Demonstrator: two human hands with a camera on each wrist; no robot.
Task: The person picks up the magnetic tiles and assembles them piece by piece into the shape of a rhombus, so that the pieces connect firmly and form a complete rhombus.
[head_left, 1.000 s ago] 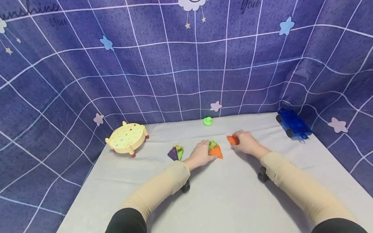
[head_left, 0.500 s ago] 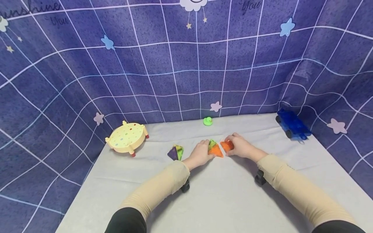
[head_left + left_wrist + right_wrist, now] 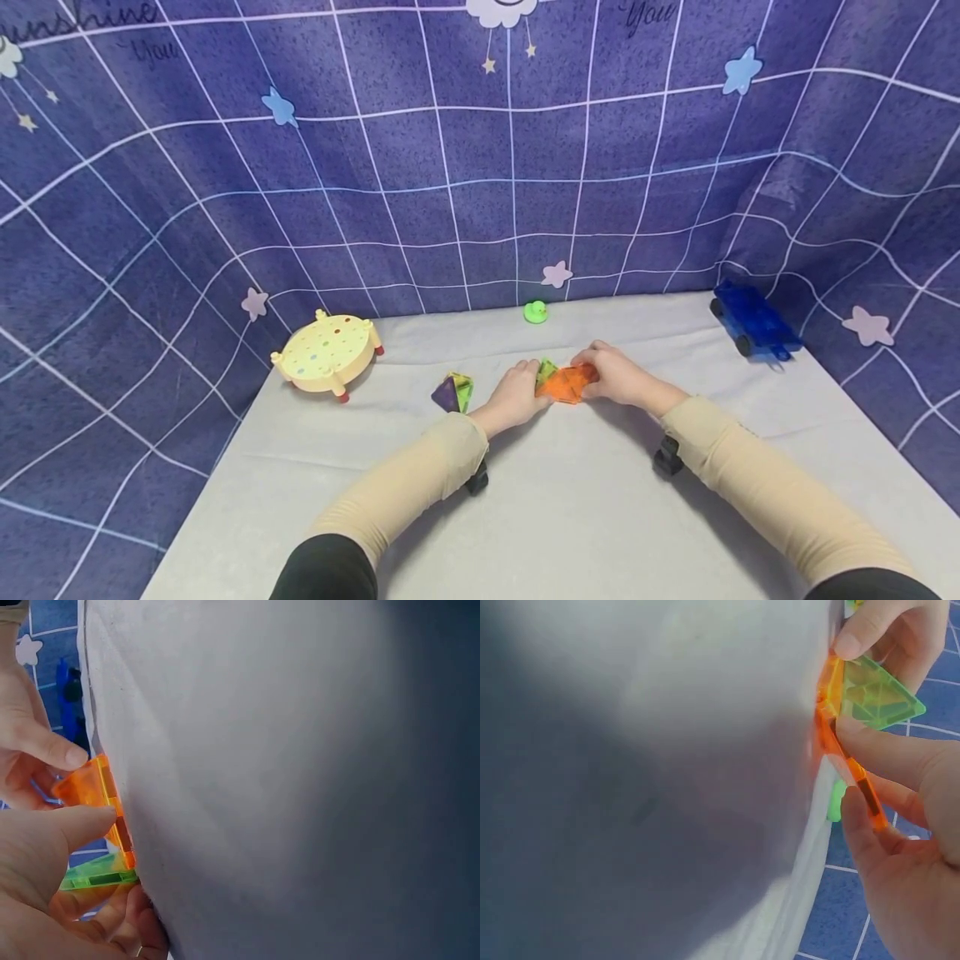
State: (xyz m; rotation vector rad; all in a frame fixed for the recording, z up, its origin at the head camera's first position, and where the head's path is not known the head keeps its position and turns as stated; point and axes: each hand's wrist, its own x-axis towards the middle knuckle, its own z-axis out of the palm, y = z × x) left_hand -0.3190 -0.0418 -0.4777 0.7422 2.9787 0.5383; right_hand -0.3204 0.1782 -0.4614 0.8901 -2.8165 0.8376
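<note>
My left hand (image 3: 515,396) holds a translucent green triangular magnetic tile (image 3: 885,697) joined at an angle to an orange magnetic tile (image 3: 116,825); its thumb presses the orange one. Opposite it, my right hand (image 3: 618,375) pinches a second orange magnetic tile (image 3: 868,791) between thumb and fingers. In the head view the two orange tiles meet edge to edge, just above the white cloth. The fingers cover parts of every tile. Left of the left hand lies a small cluster of purple, yellow and green tiles (image 3: 447,395).
A yellow spotted toy stand (image 3: 327,354) with short red-tipped legs sits at the back left. A small green duck (image 3: 536,312) is at the back of the white-covered table (image 3: 570,508). A blue wheeled toy (image 3: 753,318) stands back right. Patterned blue cloth (image 3: 480,208) surrounds the table.
My right hand has moved left with its orange tile, closing the gap to the left hand's orange tile until their edges meet. The left hand has stayed nearly in place.
</note>
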